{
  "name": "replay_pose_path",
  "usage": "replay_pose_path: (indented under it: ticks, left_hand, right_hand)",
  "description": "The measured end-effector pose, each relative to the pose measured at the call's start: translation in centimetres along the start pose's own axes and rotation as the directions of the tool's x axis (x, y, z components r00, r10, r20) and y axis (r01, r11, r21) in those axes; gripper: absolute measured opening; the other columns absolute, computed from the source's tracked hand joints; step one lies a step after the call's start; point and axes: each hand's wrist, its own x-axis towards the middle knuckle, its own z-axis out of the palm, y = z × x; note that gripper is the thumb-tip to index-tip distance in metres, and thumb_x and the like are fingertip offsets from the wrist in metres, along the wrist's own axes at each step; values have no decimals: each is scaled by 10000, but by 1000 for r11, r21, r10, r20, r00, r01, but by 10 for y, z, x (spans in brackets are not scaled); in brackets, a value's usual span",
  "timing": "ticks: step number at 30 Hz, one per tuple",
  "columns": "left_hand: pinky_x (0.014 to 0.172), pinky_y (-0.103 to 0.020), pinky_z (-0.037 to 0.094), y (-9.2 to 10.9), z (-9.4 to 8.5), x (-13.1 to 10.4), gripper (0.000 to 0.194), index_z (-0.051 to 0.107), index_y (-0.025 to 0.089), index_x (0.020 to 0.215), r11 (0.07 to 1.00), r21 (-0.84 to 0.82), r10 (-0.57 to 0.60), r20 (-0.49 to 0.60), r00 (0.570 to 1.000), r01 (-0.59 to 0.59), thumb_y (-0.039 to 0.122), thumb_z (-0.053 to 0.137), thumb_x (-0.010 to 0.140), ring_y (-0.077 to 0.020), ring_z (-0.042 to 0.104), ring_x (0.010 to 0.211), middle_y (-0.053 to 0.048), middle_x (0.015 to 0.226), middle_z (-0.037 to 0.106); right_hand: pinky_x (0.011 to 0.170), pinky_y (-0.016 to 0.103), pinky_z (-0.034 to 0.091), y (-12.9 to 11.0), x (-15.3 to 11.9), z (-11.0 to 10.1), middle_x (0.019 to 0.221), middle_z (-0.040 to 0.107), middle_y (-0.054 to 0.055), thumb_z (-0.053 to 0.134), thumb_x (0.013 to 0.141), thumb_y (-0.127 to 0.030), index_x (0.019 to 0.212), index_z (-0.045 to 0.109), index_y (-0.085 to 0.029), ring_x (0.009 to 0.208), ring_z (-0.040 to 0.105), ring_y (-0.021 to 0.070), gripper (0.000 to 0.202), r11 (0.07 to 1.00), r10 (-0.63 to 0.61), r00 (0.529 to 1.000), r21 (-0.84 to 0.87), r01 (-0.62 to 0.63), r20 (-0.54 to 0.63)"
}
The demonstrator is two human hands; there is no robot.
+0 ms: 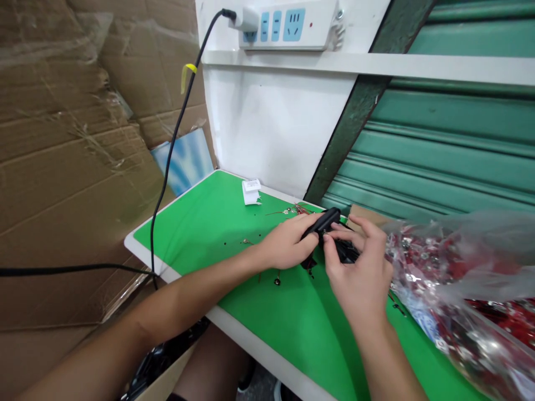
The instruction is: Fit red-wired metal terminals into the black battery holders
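My left hand [290, 240] is wrapped around a black plastic housing [325, 223], tilted above the right part of the green mat [196, 228]. Thumb and index finger of my right hand [361, 262] are pinched together against the housing's side. Whatever lies between those fingertips is too small to make out. Behind the right fingers, more black parts [346, 252] show in part. Close by on the mat are a small round metal piece with a wire [277, 282] and a little heap of red-wired parts [298, 209].
Clear plastic bags [451, 278] full of red-wired parts crowd the right side. A folded white paper [251, 191] lies at the back. One black cable [167, 161] hangs from the power strip [290, 25] past the table's left edge. Cardboard [62, 167] stands at left.
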Motion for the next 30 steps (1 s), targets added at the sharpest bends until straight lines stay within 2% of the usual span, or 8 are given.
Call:
replay_pose_path:
  ticks: [5,10,14,19,23,26,28,30]
  left_hand:
    - [1197,-464,458,2,3,-2,539,586,152,1461,999,11,-31,-2,1000,31,301,398,978,-279,596,1323,-146,1456,630]
    - [1197,-496,470,7,7,-6,587,534,210,1542,992,93,-76,-46,996,80,333,431,978,-298,591,1307,-130,1412,640]
    - [1169,-496,498,11,8,-9,649,486,234,1594,974,193,-106,-61,993,116,368,466,959,-319,598,1283,-128,1437,600]
    - [1115,-521,527,14,8,-10,697,446,217,1624,949,284,-138,-16,990,137,401,463,952,-344,615,1246,-148,1496,552]
    - [1187,-516,469,13,3,-7,612,514,213,1539,986,159,-55,-9,998,56,361,453,948,-332,581,1315,-133,1478,577]
    - [1117,-478,513,11,-1,-4,549,490,186,1486,991,-122,-49,60,997,56,350,433,966,-289,622,1225,-135,1373,612]
    - [1012,-427,553,10,-4,-2,533,438,181,1479,956,-272,-83,120,989,113,358,430,977,-249,635,1115,-124,1288,607]
    - [998,-403,540,9,-5,0,502,426,184,1445,946,-297,-90,137,986,128,337,438,967,-230,601,1102,-107,1241,585]
  right_hand:
    - [845,356,625,5,-6,3,1035,803,56,653,983,-290,1399,504,-209,1006,796,232,449,998,3,1000,-66,-2,25]
    - [650,314,563,9,-10,5,987,802,60,619,1004,-288,1363,522,-215,802,780,223,379,975,-70,996,-205,80,58]
    - [560,288,517,7,-8,4,911,785,46,556,1027,-251,1348,478,-202,737,779,214,334,970,-132,988,-194,146,82]
    - [565,300,533,5,-7,1,876,765,43,531,1001,-204,1328,457,-199,737,775,231,335,972,-161,982,-154,175,101]
    - [688,311,589,5,-2,-4,900,759,28,634,963,-243,1353,468,-213,798,772,212,425,999,-40,992,24,37,116]
    - [864,380,611,5,4,-6,948,739,44,711,918,-331,1298,532,-210,872,750,210,437,959,173,984,221,-180,53]
    - [925,414,606,7,7,-4,1162,717,114,726,885,-376,1291,559,-205,1038,726,238,471,911,283,959,310,-271,6]
    - [920,400,621,8,7,0,1401,631,167,715,875,-390,1377,538,-208,1177,696,257,562,867,336,941,380,-323,35]
